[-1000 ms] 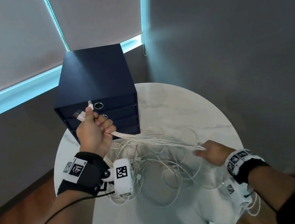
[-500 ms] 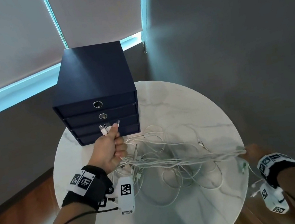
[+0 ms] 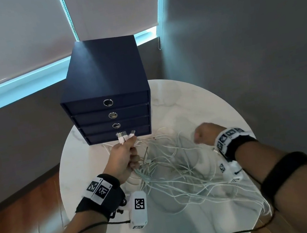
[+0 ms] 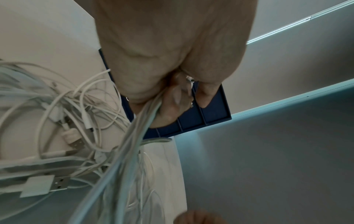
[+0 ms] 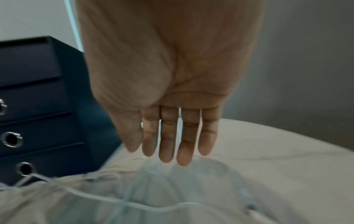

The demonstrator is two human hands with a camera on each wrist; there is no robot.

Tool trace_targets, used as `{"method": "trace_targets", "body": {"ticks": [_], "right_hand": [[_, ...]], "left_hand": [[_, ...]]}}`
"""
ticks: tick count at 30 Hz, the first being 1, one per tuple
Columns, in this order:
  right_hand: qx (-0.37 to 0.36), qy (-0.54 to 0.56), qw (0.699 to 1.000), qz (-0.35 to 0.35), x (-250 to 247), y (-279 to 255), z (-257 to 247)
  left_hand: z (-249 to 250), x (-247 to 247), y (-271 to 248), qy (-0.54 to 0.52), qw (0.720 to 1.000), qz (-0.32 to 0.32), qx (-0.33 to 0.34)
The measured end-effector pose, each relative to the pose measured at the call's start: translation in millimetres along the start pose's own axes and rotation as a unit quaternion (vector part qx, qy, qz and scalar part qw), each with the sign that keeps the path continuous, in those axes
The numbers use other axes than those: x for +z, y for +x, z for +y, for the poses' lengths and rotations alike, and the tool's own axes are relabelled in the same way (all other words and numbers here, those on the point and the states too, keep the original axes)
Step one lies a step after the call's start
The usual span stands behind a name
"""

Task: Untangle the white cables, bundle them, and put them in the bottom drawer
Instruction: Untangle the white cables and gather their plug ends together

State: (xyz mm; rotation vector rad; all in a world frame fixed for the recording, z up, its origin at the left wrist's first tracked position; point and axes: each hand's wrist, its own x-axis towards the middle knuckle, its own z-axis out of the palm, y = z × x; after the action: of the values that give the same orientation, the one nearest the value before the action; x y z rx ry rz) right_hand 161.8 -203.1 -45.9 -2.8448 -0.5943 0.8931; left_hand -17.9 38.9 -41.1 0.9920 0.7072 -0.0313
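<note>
A tangle of white cables [image 3: 177, 169] lies spread over the round marble table [image 3: 196, 97]. My left hand [image 3: 124, 158] grips a bunch of the cables near their plug ends [image 3: 125, 136], which stick up just in front of the bottom drawer [image 3: 141, 131] of the navy drawer box [image 3: 103, 74]. In the left wrist view the cable strands [image 4: 134, 144] run down out of the curled fingers [image 4: 170, 106]. My right hand [image 3: 203, 133] hovers over the right part of the tangle; in the right wrist view its fingers [image 5: 168, 141] are straight and hold nothing. All drawers are closed.
Several cables hang over the table's near right edge [image 3: 265, 209]. The drawer box stands at the table's back left, close to a grey wall and window blinds [image 3: 13, 38]. Wooden floor [image 3: 22, 209] shows to the left below the table.
My right hand let go of the stretched cables at the table's right edge and moved back in over the tangle, now open. My left hand came lower, staying in front of the bottom drawer.
</note>
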Motion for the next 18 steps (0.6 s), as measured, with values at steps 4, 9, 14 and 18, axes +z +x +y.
{"method": "trace_targets", "body": {"ticks": [4, 9, 14, 18], "right_hand": [[-0.067, 0.038, 0.994, 0.081, 20, 29, -47], [-0.030, -0.006, 0.997, 0.070, 57, 62, -74], [-0.011, -0.019, 0.998, 0.065, 85, 73, -78], [-0.021, 0.124, 0.987, 0.096, 67, 68, -79]], "left_hand": [[-7, -7, -5, -0.001, 1.000, 0.004, 0.004], [-11, -12, -7, 0.000, 1.000, 0.011, 0.025], [-9, -17, -13, -0.016, 1.000, 0.004, 0.018], [-7, -21, -14, -0.033, 0.999, -0.002, 0.012]]}}
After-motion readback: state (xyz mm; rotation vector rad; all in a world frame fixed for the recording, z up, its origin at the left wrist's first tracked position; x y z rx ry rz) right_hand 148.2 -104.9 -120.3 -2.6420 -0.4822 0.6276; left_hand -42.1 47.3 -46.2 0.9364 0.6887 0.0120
